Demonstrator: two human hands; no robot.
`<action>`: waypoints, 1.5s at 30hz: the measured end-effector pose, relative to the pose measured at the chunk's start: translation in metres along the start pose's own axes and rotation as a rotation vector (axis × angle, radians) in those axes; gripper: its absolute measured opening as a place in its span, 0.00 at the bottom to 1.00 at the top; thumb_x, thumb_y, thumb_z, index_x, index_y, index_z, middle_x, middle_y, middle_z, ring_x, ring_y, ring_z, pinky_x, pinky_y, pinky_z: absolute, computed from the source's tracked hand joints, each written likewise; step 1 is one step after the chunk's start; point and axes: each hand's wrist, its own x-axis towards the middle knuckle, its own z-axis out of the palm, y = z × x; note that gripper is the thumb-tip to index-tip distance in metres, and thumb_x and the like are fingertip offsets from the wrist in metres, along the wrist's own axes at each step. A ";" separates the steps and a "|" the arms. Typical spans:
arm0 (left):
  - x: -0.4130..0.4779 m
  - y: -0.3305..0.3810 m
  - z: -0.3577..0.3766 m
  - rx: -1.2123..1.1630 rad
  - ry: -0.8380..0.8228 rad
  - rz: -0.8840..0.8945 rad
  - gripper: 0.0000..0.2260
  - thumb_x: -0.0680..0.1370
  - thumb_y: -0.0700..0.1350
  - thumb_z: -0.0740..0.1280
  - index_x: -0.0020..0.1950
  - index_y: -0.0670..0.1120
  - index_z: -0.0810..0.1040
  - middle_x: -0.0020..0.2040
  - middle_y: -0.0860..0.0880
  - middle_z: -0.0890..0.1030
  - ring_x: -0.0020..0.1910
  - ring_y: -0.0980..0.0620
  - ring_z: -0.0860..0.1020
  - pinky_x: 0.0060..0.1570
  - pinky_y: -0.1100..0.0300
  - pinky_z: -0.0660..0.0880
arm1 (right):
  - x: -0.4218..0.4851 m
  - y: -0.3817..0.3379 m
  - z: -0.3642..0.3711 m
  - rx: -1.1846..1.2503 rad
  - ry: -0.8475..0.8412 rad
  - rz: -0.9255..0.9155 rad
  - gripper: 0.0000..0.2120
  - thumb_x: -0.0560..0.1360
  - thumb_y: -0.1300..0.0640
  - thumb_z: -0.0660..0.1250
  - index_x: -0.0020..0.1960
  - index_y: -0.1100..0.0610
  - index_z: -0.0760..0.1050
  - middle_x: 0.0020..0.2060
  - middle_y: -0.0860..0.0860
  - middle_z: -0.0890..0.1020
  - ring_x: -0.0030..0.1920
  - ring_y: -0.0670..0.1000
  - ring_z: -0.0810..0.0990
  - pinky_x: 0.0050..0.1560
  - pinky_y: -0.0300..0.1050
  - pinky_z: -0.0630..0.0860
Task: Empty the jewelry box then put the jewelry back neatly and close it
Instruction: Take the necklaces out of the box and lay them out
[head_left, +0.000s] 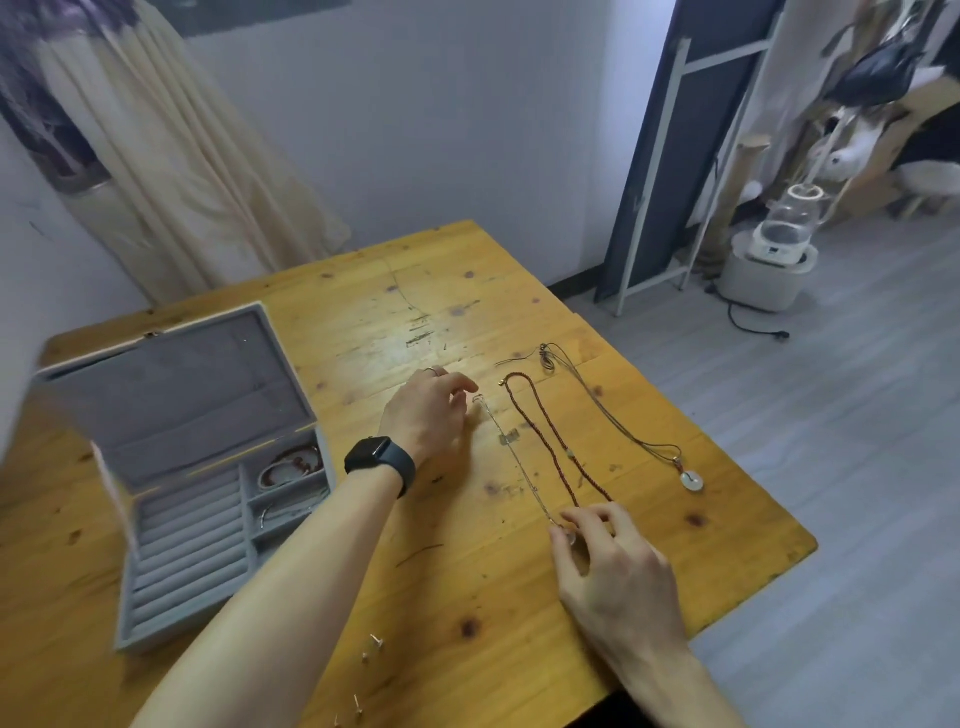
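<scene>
A grey jewelry box (171, 525) stands open at the table's left, lid up; bracelets (291, 465) lie in its right compartments. A thin silver chain (517, 460) is stretched out on the table. My left hand (428, 410), watch on its wrist, has its fingertips at the chain's far end. My right hand (613, 564) pinches the chain's near end. To the right of the chain lie a red beaded necklace (545, 441) and a dark cord necklace (613, 415) with a pale round pendant (692, 480).
Several small earring studs (371, 649) lie near the table's front edge. The wooden table (426, 291) ends close on the right, with grey floor beyond. A curtain hangs behind the box; a white appliance (769, 260) sits on the floor.
</scene>
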 end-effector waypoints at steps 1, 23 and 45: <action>-0.004 -0.002 -0.006 -0.014 0.017 0.008 0.11 0.82 0.47 0.62 0.59 0.59 0.80 0.54 0.56 0.78 0.54 0.53 0.76 0.49 0.54 0.77 | 0.000 -0.001 -0.003 0.019 0.000 -0.011 0.09 0.73 0.54 0.75 0.53 0.53 0.82 0.47 0.47 0.79 0.34 0.47 0.81 0.31 0.41 0.80; -0.087 -0.155 -0.172 0.392 0.624 -0.200 0.27 0.76 0.49 0.69 0.75 0.50 0.68 0.74 0.45 0.70 0.73 0.44 0.67 0.71 0.42 0.64 | 0.161 -0.242 0.093 0.278 -0.181 -0.363 0.12 0.77 0.48 0.69 0.58 0.50 0.80 0.47 0.43 0.81 0.42 0.43 0.77 0.48 0.38 0.73; -0.078 -0.176 -0.171 0.350 0.575 -0.257 0.23 0.78 0.53 0.66 0.72 0.51 0.70 0.69 0.49 0.75 0.72 0.48 0.67 0.75 0.39 0.52 | 0.155 -0.299 0.137 0.097 -0.121 -0.199 0.10 0.81 0.51 0.59 0.52 0.57 0.73 0.47 0.53 0.78 0.45 0.56 0.78 0.44 0.48 0.72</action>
